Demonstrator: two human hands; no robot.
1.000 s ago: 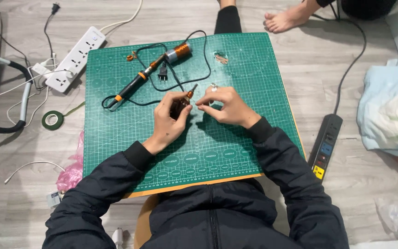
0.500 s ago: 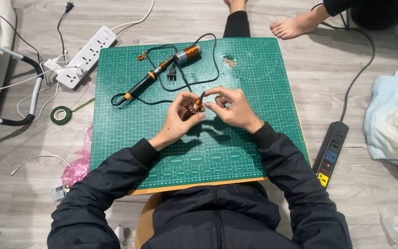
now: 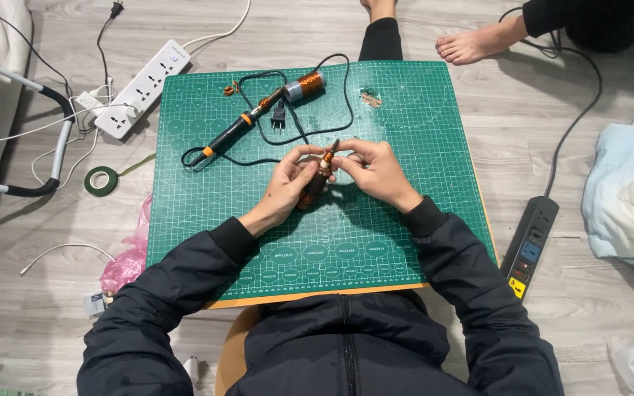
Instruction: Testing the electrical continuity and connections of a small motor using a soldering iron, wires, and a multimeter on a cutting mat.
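Note:
Over the middle of a green cutting mat (image 3: 405, 227), my left hand (image 3: 288, 183) grips the dark handle of a small soldering-type tool (image 3: 318, 177) with an orange collar. My right hand (image 3: 372, 170) pinches the tool's upper part, near its thin tip. Both hands are lifted slightly above the mat. Farther back on the mat lie a black and orange soldering iron (image 3: 235, 134) with its black cord and plug, and a coil of copper wire (image 3: 306, 86).
A white power strip (image 3: 141, 86) and loose cables lie at the left of the mat, with a roll of green tape (image 3: 100, 180) and a pink bag (image 3: 128, 258). A black power strip (image 3: 530, 246) sits on the right. Another person's bare foot (image 3: 471, 45) rests beyond the mat.
My hands have lifted the small tool off the mat and turned it more upright between them. The camera has shifted slightly.

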